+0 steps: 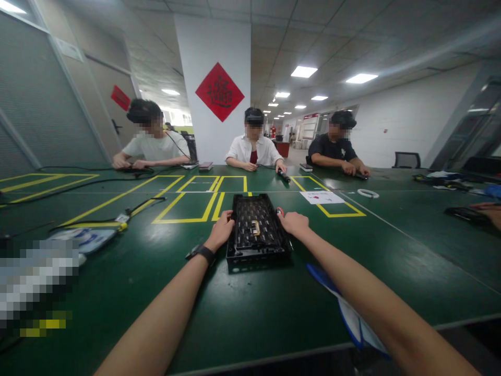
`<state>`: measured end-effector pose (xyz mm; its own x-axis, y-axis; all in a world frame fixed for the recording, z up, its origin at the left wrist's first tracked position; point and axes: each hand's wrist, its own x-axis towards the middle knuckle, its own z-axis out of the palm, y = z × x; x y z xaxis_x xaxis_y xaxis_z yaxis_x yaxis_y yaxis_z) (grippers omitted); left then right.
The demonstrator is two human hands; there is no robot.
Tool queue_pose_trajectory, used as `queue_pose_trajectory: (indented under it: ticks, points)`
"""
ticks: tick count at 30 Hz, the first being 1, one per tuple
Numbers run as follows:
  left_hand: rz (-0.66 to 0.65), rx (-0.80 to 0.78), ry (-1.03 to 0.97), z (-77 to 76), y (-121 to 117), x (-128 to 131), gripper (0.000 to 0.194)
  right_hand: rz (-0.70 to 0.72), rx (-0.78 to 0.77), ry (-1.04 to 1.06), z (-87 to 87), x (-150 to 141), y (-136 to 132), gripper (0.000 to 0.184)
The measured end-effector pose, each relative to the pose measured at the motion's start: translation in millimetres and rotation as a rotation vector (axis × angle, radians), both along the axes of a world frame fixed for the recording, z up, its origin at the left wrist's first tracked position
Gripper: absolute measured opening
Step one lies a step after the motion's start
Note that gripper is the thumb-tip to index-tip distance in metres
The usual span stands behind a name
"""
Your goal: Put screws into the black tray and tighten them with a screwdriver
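Observation:
A black plastic tray with a grid of slots lies on the green table straight ahead of me. A small gold-coloured part sits in its middle. My left hand grips the tray's left rim; a black watch is on that wrist. My right hand holds the tray's right rim, and a small red-tipped object shows just beside its fingers. Both forearms stretch out from the near edge.
Yellow tape rectangles mark the table beyond the tray. A white paper and a tape ring lie to the right. A blue-edged sheet lies under my right forearm. Three people sit along the far side; another hand shows at right.

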<state>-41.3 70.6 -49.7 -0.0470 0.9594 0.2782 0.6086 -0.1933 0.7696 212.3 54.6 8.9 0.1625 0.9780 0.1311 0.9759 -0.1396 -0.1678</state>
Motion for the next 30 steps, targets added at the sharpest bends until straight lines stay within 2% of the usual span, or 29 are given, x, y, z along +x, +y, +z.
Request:
queue_pose_trajectory:
  ticks: [2,4,6,7,12,17,21,23,27,30]
  points:
    - [-0.012,0.001,-0.023,0.2,0.2,0.1,0.044,0.023,0.085,-0.007,9.5,-8.2,-1.5,0.067]
    - [-0.05,0.009,-0.045,1.2,-1.2,0.9,0.044,0.15,0.175,-0.002,14.6,-22.6,-5.8,0.063]
    - [-0.069,0.029,-0.049,2.8,-3.8,2.1,0.044,0.342,0.108,0.006,12.9,-41.0,-11.3,0.053]
    - [-0.065,0.039,-0.048,3.7,-5.1,2.8,0.044,0.389,0.073,-0.011,9.9,-50.2,-13.4,0.048]
    - [-0.032,0.047,-0.027,5.7,-8.7,4.2,0.044,0.377,-0.01,-0.002,-5.5,-75.4,-7.2,0.034]
    - [-0.03,0.083,-0.054,1.1,-3.5,2.0,0.042,0.467,-0.083,0.095,-1.2,-68.2,8.3,0.027]
    - [-0.037,0.09,-0.084,-3.8,7.1,0.3,0.04,0.573,-0.044,0.209,1.0,-57.8,-2.6,0.023]
    - [-0.021,0.085,-0.086,-5.0,12.4,0.2,0.039,0.676,-0.061,0.353,-1.2,-52.7,-12.3,0.022]
    - [0.001,0.093,-0.098,-5.5,16.0,0.6,0.039,0.934,-0.132,0.808,-3.7,-42.4,-27.8,0.031]
    - [-0.012,0.104,-0.104,-4.8,13.0,0.9,0.039,1.034,-0.205,0.868,0.1,-36.3,-36.5,0.037]
